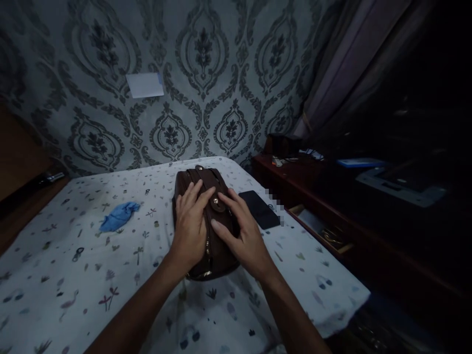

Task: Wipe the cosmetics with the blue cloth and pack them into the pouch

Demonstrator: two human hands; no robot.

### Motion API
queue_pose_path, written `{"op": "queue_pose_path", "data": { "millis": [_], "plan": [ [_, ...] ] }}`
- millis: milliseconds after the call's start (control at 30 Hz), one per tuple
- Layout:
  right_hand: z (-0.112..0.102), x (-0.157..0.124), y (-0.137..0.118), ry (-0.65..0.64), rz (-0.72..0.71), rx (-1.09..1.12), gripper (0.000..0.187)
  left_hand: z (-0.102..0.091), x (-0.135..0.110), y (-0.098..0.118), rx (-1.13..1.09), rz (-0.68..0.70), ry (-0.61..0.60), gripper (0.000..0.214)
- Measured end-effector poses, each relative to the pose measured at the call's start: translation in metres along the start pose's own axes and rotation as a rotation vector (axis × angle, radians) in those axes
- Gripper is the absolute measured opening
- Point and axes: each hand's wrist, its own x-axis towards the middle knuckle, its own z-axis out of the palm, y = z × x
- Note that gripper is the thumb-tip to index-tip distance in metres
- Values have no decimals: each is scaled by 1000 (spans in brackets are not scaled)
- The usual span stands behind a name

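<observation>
A brown leather-look bag (219, 253) lies on the bed in front of me, with gold-coloured zips at its near end. My left hand (191, 226) rests on the bag's left side and top, its fingers stretched out. On the right side, my right hand (245, 231) is spread over the bag, its thumb pointing across the top. Between the hands sits a rounded tab (217, 203) with a metal stud. A second, similar tab (199, 168) shows at the far end. Neither hand is wrapped around anything.
A crumpled blue cloth (120, 217) lies to the left on the patterned white sheet (129, 275). A flat dark item (260, 210) is just right of the bag. Beyond the bed's right edge stands a dark red-brown desk (354, 216) with an open drawer (320, 228).
</observation>
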Motion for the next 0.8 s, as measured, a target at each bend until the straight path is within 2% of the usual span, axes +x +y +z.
{"op": "queue_pose_path", "data": {
  "millis": [167,333,433,600,700,800],
  "plan": [
    [-4,-2,7,-27,-58,-48,56,-5,-16,-2,-33,19,-11,46],
    [-3,-4,13,-1,-109,-44,46,-2,-43,-6,149,175,-29,54],
    [6,-8,12,72,-89,-94,45,3,-47,-9,219,237,16,55],
    [22,-13,6,213,-22,-187,49,8,-45,-12,247,263,45,54],
    [17,4,8,197,-20,-172,51,8,-45,-12,261,278,68,53],
    [6,38,19,90,13,-99,59,8,-45,-11,273,273,61,53]
  ]
}}
